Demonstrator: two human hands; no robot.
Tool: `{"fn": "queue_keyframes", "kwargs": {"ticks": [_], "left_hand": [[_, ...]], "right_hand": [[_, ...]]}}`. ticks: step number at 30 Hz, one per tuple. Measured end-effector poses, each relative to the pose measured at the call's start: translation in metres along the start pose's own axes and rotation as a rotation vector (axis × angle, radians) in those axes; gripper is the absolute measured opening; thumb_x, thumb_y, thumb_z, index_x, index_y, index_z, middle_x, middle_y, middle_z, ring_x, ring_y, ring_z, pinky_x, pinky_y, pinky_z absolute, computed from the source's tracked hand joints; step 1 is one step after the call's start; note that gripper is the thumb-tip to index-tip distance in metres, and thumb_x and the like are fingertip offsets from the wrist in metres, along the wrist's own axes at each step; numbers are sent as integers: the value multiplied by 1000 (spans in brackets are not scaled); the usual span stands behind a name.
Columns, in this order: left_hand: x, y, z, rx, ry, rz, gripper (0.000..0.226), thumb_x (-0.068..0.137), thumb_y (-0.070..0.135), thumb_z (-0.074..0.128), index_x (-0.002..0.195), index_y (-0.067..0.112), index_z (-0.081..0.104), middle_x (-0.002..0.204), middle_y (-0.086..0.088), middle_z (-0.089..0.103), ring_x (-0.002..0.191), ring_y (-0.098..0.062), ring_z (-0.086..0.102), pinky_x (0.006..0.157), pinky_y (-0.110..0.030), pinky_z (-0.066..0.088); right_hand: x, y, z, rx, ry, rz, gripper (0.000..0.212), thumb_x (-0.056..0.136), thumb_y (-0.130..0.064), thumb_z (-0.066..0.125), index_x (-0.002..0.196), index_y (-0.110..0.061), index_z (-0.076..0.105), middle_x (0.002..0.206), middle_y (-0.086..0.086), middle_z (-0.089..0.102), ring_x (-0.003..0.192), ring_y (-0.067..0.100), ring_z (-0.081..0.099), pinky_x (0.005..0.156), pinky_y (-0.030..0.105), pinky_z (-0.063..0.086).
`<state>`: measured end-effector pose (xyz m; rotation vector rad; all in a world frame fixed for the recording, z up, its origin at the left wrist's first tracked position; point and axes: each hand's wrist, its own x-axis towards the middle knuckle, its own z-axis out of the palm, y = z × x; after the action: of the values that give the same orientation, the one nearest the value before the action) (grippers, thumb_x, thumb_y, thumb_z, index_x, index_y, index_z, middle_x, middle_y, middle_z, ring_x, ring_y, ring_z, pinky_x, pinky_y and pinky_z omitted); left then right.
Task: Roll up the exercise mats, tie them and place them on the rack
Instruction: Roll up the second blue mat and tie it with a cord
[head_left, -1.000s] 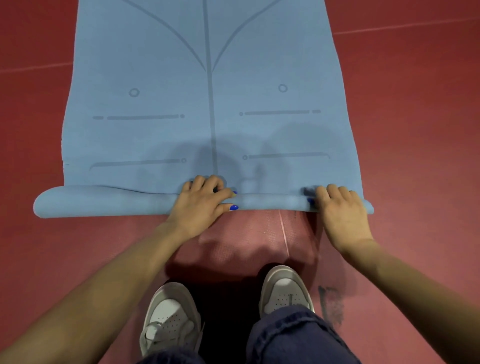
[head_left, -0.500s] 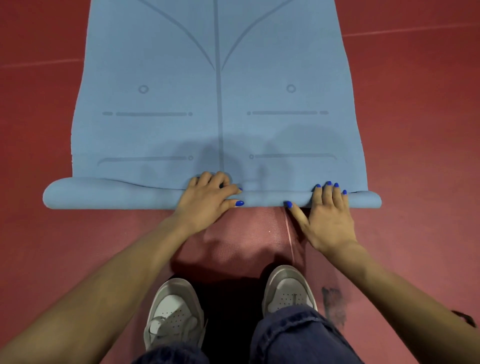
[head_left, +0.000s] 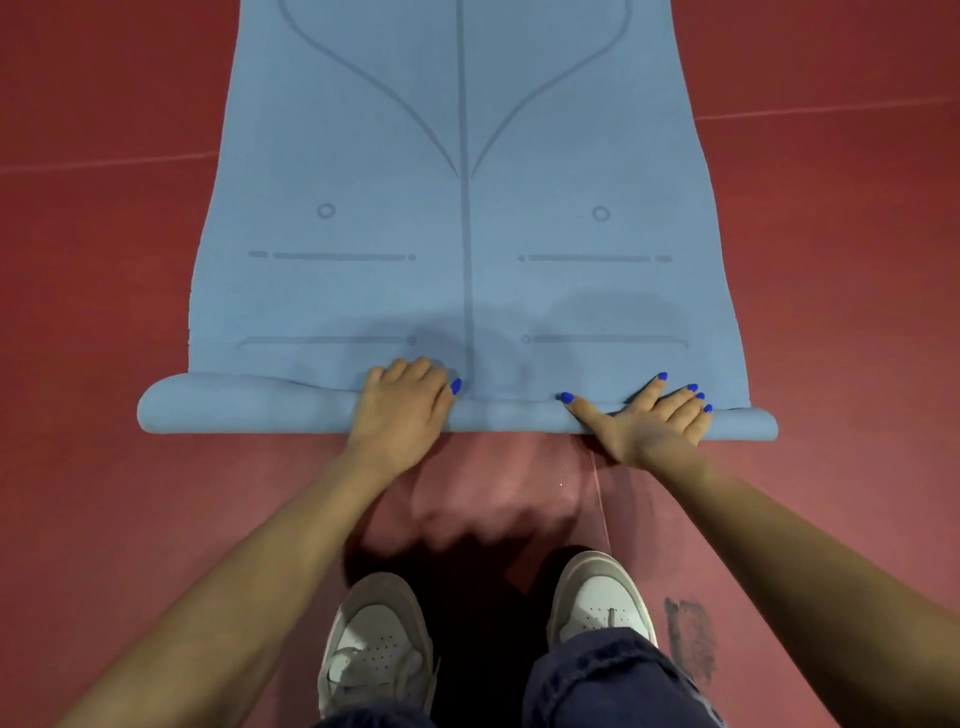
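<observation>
The blue exercise mat (head_left: 467, 234) is laid flat on the red floor (head_left: 104, 312), stretching straight away from the person, w/ only the near end rolled so far. That rolled part (head_left: 249, 405) is a thin tube lying crosswise, so its long axis runs left-right, perpendicular to the direction it needs to be pushed, i.e. fwd, away from the shoes (head_left: 379, 649). Both hands are planted on the roll, well apart. The left hand (head_left: 405, 410) is set near the mat's centre line, fingers curled over the top of the tube and gripping it; the right hand (head_left: 649, 415) is laid nearer the right end, fingers straight and splayed, pressed flat on it, nothing clamped. The left end of the roll is left unsupported and looks fatter and looser than the right, so prob more care is needed on that side or the roll could go cone-shaped. Material-wise: matte, rubbery-looking foam, soft enough that it's dented under the palms, printed w/ darker alignment lines, small circles and curves. The floor looks like smooth sports flooring w/ faint pale lines and a dark scuff (head_left: 691, 644) by the right shoe. Most of the mat is still unrolled, so it's early days imo; no tie or rack is visible.
</observation>
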<state>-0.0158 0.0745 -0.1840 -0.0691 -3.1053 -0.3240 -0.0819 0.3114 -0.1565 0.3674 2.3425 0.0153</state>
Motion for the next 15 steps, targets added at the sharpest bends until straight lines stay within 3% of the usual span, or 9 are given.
{"fn": "queue_keyframes", "kwargs": {"ticks": [4,8,11,15], "left_hand": [[-28,-42,-13,238,-18,-211,40,89,36,39,74,11,67,70,-9,63,67,-32,55,65,-40,31],[-46,-42,-14,127,-150,-364,52,90,36,27,64,6,62,65,-14,63,61,-34,57,58,-37,40],[-37,-38,-17,56,-222,-538,52,94,40,29,69,10,64,75,-13,66,75,-35,61,63,-34,39],[-33,-41,-11,-6,-74,-623,37,91,44,43,81,10,53,89,-15,60,85,-37,59,64,-39,42]], "right_hand": [[-1,-1,-2,-38,-8,3,137,56,-98,21,149,-4,-12,153,30,-13,144,39,-12,115,48,-12],[-2,-2,-4,-62,-28,8,137,55,-99,19,149,-4,-12,153,29,-13,144,39,-12,115,49,-11],[-3,-3,-6,-64,-35,11,137,56,-99,19,149,-3,-13,154,29,-13,144,39,-12,115,49,-11],[-3,-3,-4,-53,-28,11,138,55,-99,19,149,-3,-13,154,29,-13,144,39,-13,115,48,-12]]}}
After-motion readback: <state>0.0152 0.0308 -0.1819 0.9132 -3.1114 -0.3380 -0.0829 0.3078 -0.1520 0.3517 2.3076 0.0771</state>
